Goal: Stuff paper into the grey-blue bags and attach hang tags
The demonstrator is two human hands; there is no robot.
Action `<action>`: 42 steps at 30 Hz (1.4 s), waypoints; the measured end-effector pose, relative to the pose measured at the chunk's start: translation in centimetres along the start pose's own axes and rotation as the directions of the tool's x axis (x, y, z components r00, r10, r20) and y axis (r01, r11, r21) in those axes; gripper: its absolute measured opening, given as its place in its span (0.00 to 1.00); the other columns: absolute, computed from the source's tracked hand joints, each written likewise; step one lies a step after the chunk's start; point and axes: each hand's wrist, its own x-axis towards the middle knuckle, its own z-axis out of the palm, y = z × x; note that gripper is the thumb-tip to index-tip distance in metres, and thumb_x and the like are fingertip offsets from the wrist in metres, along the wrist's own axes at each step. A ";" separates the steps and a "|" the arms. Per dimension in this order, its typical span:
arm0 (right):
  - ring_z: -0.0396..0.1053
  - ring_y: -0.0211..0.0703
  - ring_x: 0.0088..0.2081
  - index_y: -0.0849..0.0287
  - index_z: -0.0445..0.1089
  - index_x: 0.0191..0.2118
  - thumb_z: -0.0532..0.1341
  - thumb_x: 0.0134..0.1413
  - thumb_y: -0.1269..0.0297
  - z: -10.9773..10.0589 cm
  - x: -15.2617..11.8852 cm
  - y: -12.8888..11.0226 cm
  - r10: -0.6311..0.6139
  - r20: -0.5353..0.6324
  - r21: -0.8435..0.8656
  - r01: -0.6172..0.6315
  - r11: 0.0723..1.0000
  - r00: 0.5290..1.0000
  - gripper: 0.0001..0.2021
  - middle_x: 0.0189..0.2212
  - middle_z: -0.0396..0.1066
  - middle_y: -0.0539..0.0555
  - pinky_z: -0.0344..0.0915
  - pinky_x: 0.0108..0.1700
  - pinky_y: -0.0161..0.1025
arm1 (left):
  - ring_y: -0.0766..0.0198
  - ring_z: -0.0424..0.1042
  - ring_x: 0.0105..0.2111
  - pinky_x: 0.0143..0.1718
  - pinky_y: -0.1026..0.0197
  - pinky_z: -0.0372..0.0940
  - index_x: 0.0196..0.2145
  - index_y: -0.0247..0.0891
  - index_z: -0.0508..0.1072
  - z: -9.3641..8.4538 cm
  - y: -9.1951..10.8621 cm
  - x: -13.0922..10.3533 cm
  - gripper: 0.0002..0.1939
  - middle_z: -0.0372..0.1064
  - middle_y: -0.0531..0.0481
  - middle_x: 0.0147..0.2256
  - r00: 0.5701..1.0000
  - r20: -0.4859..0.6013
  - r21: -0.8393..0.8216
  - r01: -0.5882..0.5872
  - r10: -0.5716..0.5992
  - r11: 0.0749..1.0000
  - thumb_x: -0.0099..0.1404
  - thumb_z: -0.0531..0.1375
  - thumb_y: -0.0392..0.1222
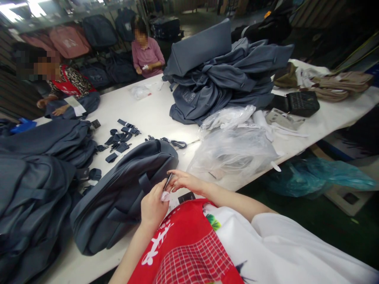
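My left hand point(154, 204) is closed, with a crumpled white scrap point(165, 196) showing at its fingers. A slim dark object point(168, 180), too small to identify, stands between the fingertips of both hands. The bent fingers of my right hand point(186, 182) meet it from the other side. Just left of my hands a dark blue-grey backpack point(118, 197) lies on its side on the white table point(111, 100). Below my right hand, a black tag point(186, 197) is partly hidden by my red apron.
Blue-grey bags point(32, 189) are heaped at the left, and more bags point(219, 79) at the back. Short straps point(118, 140) lie mid-table. Clear plastic bags point(233, 152) cover the right front. Two people, one in a pink shirt point(154, 53), work across the table.
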 end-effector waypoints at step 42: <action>0.68 0.33 0.24 0.63 0.74 0.29 0.64 0.49 0.51 -0.1 -0.5 0.0 -0.256 -0.050 -0.386 0.218 0.896 0.965 0.17 0.24 0.73 0.51 0.65 0.28 0.32 | 0.62 0.72 0.22 0.27 0.64 0.62 0.30 0.40 0.68 -2.4 0.8 -0.6 0.20 0.72 0.53 0.20 0.885 0.310 -0.583 0.465 -0.347 0.666 0.66 0.49 0.58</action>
